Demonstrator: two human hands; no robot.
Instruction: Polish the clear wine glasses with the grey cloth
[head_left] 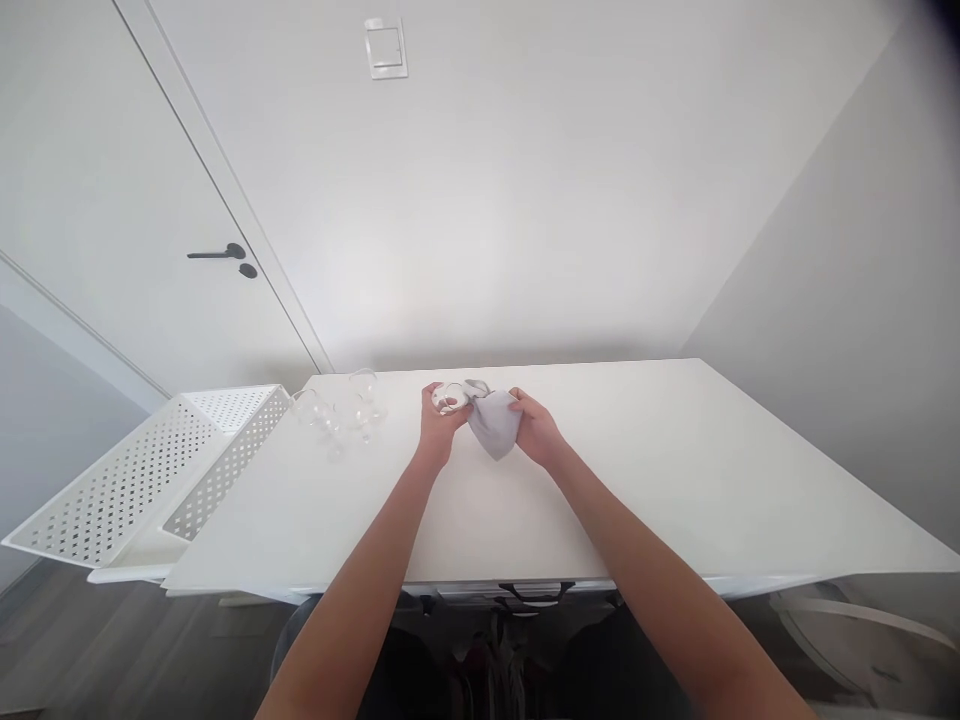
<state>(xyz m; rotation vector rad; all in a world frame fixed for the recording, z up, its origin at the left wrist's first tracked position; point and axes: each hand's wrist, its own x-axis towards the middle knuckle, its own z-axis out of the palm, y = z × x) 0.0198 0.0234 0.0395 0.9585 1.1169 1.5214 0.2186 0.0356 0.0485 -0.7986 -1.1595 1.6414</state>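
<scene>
Both my arms reach out over a white table. My left hand is closed around a small clear glass, held just above the tabletop. My right hand grips a grey cloth that is bunched against the glass and hangs down between the two hands. To the left of my hands stand several more clear glasses on the table.
A white perforated basket sits tilted at the table's left end. Behind it is a white door with a black handle. A light switch is on the back wall. A round white object lies on the floor at right.
</scene>
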